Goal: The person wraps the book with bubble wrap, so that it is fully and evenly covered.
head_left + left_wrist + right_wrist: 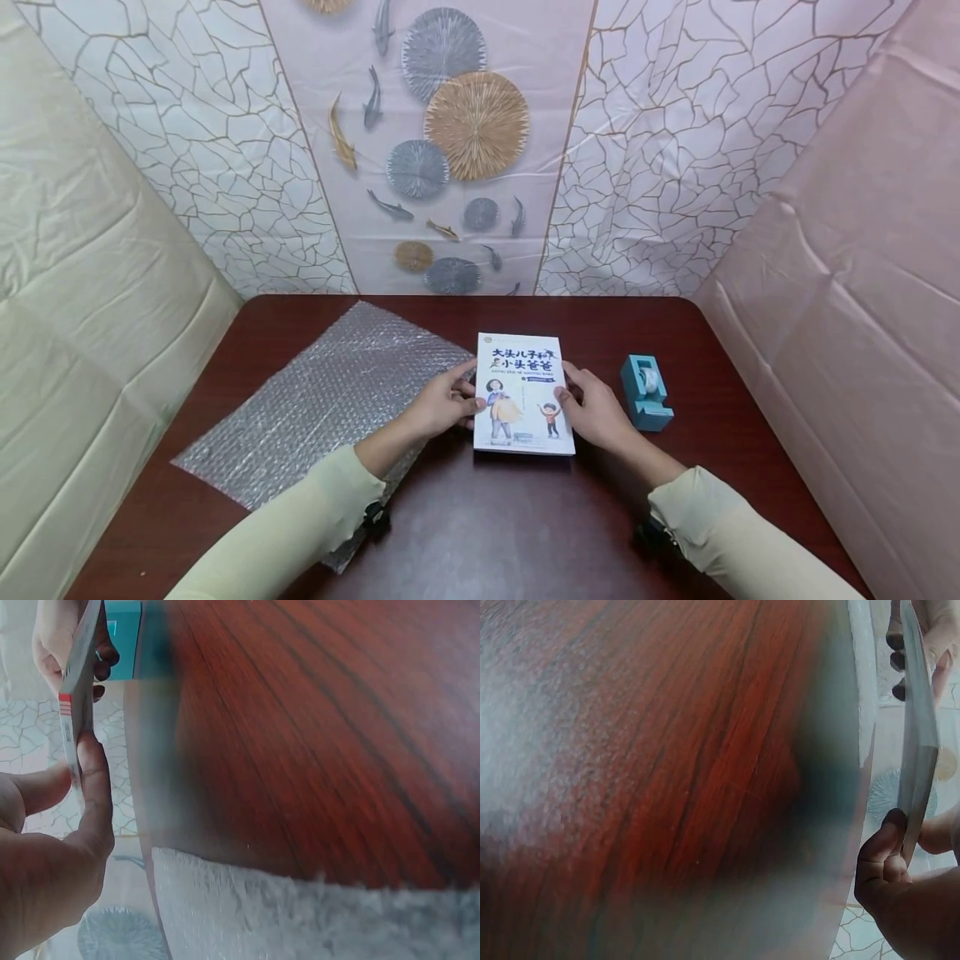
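A thin white paperback book (522,400) with cartoon figures and blue Chinese lettering on its cover is held up off the table between both hands. My left hand (444,402) pinches its left edge, thumb on the cover and fingers underneath. On the opposite edge my right hand (596,407) grips it the same way. Seen from the left wrist, the book's spine (67,724) shows a red band, with the thumb and fingers on either side. From the right wrist, the page edges (919,772) are visible in the fingers' hold.
A sheet of bubble wrap (300,408) lies flat on the left of the dark red wooden table (517,533), partly under the left forearm. Right of the right hand stands a teal tape dispenser (647,396) with a roll of clear tape. Patterned cloth walls (465,208) enclose the table.
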### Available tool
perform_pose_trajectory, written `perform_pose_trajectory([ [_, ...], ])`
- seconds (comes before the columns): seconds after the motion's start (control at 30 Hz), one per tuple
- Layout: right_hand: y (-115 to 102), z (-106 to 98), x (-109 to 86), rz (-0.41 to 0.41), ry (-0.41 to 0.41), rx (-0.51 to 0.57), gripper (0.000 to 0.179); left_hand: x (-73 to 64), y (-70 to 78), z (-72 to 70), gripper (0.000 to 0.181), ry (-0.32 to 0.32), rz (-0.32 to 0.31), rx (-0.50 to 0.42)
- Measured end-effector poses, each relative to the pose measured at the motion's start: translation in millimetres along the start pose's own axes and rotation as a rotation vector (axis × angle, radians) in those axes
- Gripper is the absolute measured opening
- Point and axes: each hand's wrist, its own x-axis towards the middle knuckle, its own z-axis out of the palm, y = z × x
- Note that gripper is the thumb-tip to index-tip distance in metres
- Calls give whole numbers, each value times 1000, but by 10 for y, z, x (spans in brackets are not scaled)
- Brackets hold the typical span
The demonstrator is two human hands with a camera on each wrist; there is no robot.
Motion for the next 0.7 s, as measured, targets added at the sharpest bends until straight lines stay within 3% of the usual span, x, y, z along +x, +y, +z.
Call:
perform_pose_trajectory([
  [0.7, -138, 20, -1, -42, -72, 108, 65, -117, 13, -258, 82, -24, -11, 68],
])
